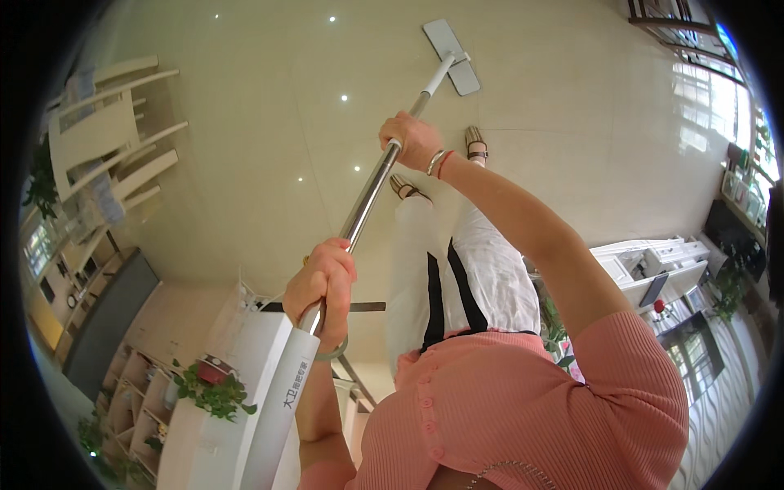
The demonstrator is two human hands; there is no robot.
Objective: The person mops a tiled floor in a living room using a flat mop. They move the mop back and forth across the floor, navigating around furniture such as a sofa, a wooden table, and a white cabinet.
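Observation:
A flat mop [371, 196] with a silver pole runs slantwise from my body out over the floor. My left hand [325, 286] is wrapped round the pole just past its thick white handle [276, 396]. Farther down, my right hand [411, 139] grips the same pole near the joint above its white lower section [436, 80]. At the far end the white rectangular mop head [445, 49] lies on the floor, ahead of my feet. The fingertips of my right hand are partly hidden behind the pole.
Glossy beige tiles [261, 155] make up the floor. White chairs [98, 143] stand on the left, and a dark wooden rack [682, 33] at the far right. A red-potted plant [214, 384] sits on a white surface at lower left. White furniture [653, 265] stands at right.

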